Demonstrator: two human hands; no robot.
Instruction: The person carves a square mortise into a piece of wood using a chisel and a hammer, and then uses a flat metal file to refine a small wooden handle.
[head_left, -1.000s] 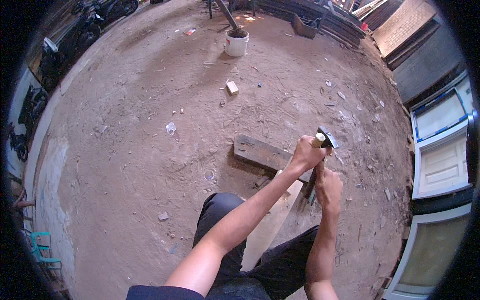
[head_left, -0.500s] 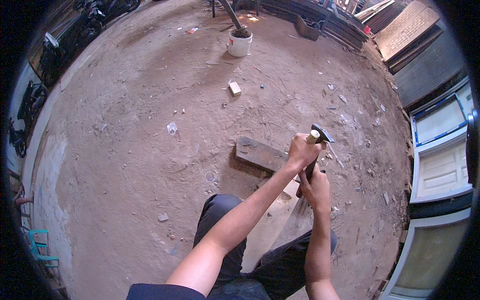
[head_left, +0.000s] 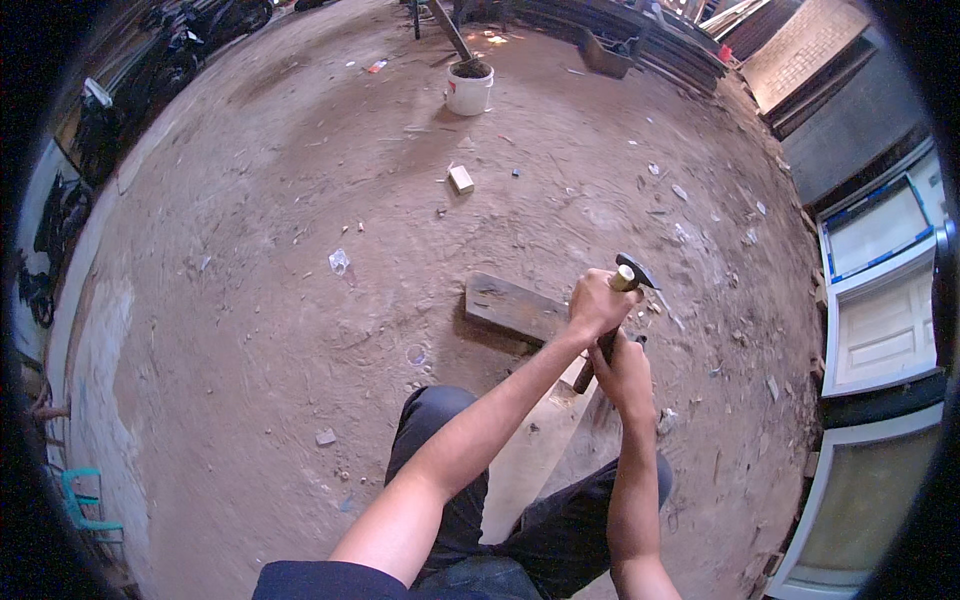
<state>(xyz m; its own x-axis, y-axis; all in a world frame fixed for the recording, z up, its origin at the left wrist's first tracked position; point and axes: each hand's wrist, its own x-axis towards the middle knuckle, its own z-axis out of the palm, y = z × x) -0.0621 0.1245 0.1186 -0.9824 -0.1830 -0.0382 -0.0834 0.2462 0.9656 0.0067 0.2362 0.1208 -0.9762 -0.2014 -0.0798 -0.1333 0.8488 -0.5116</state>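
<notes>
My left hand (head_left: pixel 597 300) is closed round a pale, round-ended wooden handle (head_left: pixel 622 278), whose lower part is hidden by the fist. Right beside its end is the dark head of a hammer (head_left: pixel 637 268). Just below and nearer to me, my right hand (head_left: pixel 628 372) is wrapped round the hammer's dark handle; the handle's butt sticks out to the left of the grip. A worn, thick wooden board (head_left: pixel 515 305) lies on the ground under and left of my hands. A paler piece of wood (head_left: pixel 545 440) stretches between my knees, partly covered by my arms.
Ahead stands a white bucket (head_left: pixel 470 92) with a length of wood in it. A small pale block (head_left: pixel 460 180) and litter lie on the dirt floor (head_left: pixel 250 330). White-framed panels (head_left: pixel 880 340) line the right side; a teal chair (head_left: pixel 85 498) is at left.
Both hands, with the hammer and the pale handle, have shifted slightly left. The hammer's butt now points further left, away from the right wrist. The view has turned a little.
</notes>
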